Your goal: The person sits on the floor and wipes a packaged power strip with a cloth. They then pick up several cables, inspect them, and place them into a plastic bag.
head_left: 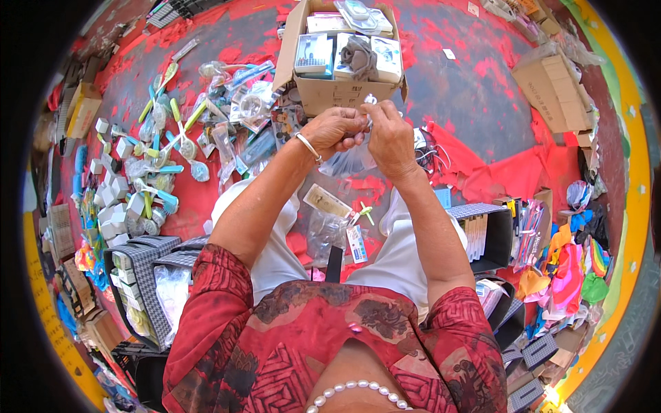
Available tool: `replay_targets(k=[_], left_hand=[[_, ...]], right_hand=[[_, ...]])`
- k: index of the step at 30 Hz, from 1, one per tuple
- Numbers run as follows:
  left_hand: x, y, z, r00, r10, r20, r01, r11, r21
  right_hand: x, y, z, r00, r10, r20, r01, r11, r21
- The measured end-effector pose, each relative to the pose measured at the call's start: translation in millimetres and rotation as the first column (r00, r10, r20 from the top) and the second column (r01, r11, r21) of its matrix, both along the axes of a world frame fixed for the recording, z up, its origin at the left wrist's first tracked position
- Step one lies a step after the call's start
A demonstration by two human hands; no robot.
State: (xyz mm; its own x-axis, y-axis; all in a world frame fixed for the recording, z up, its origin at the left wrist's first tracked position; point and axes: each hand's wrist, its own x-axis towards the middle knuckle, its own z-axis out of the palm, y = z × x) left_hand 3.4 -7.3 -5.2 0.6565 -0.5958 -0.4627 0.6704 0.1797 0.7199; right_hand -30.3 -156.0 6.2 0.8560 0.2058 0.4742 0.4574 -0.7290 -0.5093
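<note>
Both hands meet just in front of an open cardboard box (348,93), fingers closed in a pinch. My left hand (335,131) and my right hand (391,136) grip the gathered neck of a clear plastic bag (350,162). A twisted whitish end of it sticks up above the right fingertips. The bag's body hangs below the hands; its contents cannot be made out. Small boxed goods (313,54) and a grey ruffled bath puff (357,58) fill the cardboard box.
Brushes in plastic wrapping (184,146) and small white boxes (113,189) lie heaped at left. Checked baskets (141,258) flank my legs. Colourful plastic packs (568,265) pile up at right, near a large carton (554,89). Clear wrapping (325,230) lies between my legs.
</note>
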Motion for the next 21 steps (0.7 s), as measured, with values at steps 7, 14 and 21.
replay_targets(k=[7,14,21], left_hand=[[4,3,2,0.987,0.009,0.159,-0.021,0.997,0.073],[6,5,3,0.990,0.027,0.139,-0.033,0.999,0.038],[6,5,-1,0.994,-0.024,0.107,0.038,0.992,-0.122]], right_hand=[[6,-7,-5,0.994,-0.084,-0.074,0.094,0.984,0.150],[19,-25,-5,0.606,0.644,-0.466,0.427,0.231,0.874],[14,-20,-1,0.641,0.662,-0.388,0.297,0.253,0.921]])
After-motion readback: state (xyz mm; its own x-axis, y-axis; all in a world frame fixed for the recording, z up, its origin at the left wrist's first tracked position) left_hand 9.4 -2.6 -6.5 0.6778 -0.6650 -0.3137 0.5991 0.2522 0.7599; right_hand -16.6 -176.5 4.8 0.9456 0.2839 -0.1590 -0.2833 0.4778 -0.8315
